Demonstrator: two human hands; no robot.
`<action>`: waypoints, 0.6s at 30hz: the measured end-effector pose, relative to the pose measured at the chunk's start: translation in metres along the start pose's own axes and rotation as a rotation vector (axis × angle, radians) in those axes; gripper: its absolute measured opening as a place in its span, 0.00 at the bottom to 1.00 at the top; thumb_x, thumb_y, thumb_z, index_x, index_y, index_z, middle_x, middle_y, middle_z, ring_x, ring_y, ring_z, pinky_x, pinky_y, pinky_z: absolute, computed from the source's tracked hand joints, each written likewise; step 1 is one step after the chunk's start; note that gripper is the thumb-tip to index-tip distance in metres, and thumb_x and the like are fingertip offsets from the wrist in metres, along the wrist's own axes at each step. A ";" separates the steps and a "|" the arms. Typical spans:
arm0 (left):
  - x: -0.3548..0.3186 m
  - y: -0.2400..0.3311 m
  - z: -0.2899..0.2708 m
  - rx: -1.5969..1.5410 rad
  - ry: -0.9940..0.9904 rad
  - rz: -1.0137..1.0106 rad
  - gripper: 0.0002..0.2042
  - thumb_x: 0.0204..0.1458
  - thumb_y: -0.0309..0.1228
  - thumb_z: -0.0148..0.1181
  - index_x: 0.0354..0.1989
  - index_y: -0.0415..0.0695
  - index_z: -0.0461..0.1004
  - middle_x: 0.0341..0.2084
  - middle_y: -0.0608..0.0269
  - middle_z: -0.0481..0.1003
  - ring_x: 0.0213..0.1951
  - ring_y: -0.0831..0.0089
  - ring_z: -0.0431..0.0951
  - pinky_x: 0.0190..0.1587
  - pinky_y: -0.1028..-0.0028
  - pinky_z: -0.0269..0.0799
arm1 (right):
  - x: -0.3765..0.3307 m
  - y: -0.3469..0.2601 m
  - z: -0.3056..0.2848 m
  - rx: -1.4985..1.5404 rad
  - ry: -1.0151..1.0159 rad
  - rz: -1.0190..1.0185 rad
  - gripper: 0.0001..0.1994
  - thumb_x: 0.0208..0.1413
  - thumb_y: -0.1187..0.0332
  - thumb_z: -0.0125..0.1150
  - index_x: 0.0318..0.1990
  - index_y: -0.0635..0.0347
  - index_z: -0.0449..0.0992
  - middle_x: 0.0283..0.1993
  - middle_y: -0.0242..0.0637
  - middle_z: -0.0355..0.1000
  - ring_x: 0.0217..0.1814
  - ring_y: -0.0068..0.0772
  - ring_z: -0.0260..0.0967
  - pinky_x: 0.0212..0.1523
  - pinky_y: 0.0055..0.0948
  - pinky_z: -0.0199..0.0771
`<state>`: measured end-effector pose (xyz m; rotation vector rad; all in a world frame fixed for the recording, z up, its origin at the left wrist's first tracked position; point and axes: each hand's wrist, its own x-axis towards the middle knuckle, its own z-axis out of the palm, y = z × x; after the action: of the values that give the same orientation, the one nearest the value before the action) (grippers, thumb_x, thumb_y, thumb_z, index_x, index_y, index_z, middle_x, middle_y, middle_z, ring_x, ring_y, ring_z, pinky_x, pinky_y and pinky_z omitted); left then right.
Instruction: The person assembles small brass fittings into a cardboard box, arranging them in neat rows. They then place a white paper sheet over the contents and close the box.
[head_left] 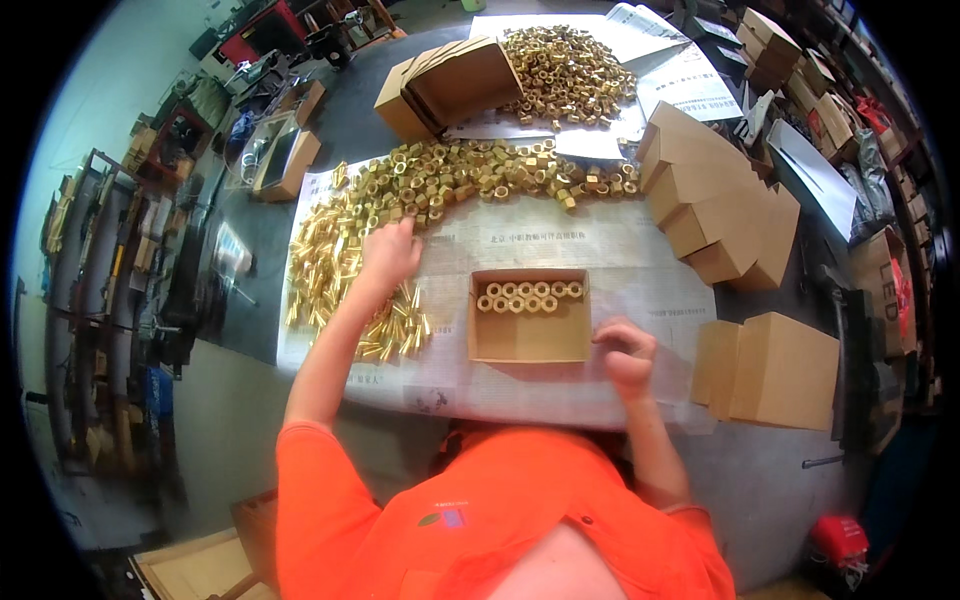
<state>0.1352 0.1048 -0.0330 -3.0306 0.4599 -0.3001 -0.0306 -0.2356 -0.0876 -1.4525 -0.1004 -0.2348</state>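
The left hand [388,252] is reaching into the shiny gold metal nuts [440,180] behind the small open brown cardboard box [529,316], fingers curled on some, while the right hand [626,352] is resting just right of it, loosely curled.

Left hand [388,252] reaches forward; right hand [627,352] curled.

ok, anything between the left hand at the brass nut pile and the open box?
Nothing visible. The left hand rests on the brass nuts; only bare newspaper lies between it and the open box.
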 end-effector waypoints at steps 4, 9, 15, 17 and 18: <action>-0.002 0.001 0.012 -0.046 -0.051 -0.044 0.14 0.48 0.40 0.59 0.33 0.41 0.71 0.22 0.53 0.76 0.29 0.57 0.78 0.30 0.60 0.73 | -0.001 -0.002 -0.001 -0.032 -0.002 -0.003 0.13 0.27 0.77 0.45 0.24 0.69 0.74 0.27 0.36 0.71 0.30 0.24 0.64 0.31 0.18 0.61; -0.007 0.004 0.017 -0.173 -0.025 -0.071 0.13 0.47 0.40 0.59 0.26 0.42 0.72 0.21 0.53 0.75 0.27 0.57 0.78 0.29 0.60 0.72 | -0.001 -0.003 -0.003 -0.039 -0.005 0.010 0.13 0.28 0.77 0.45 0.24 0.69 0.74 0.28 0.37 0.71 0.31 0.25 0.66 0.33 0.19 0.64; -0.019 0.010 0.008 -0.118 -0.075 0.010 0.11 0.46 0.38 0.58 0.24 0.42 0.72 0.22 0.53 0.75 0.28 0.55 0.77 0.31 0.59 0.71 | -0.003 -0.002 -0.003 -0.025 0.001 0.062 0.12 0.29 0.77 0.45 0.25 0.69 0.74 0.28 0.38 0.71 0.31 0.26 0.66 0.34 0.20 0.65; -0.018 0.008 0.005 -0.105 -0.104 0.008 0.11 0.45 0.38 0.58 0.24 0.42 0.73 0.23 0.53 0.76 0.29 0.55 0.77 0.32 0.59 0.71 | -0.002 0.001 -0.002 -0.049 -0.002 0.045 0.12 0.30 0.78 0.45 0.25 0.68 0.74 0.28 0.38 0.71 0.31 0.27 0.66 0.34 0.20 0.65; -0.018 0.004 0.009 -0.104 -0.105 0.016 0.11 0.44 0.38 0.59 0.25 0.42 0.73 0.23 0.54 0.76 0.29 0.55 0.77 0.31 0.59 0.71 | -0.002 0.001 -0.003 -0.061 -0.002 0.036 0.12 0.30 0.78 0.45 0.24 0.68 0.74 0.28 0.38 0.71 0.31 0.27 0.66 0.34 0.20 0.65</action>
<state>0.1186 0.1064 -0.0452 -3.1219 0.5075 -0.1185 -0.0328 -0.2382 -0.0891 -1.5144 -0.0696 -0.2086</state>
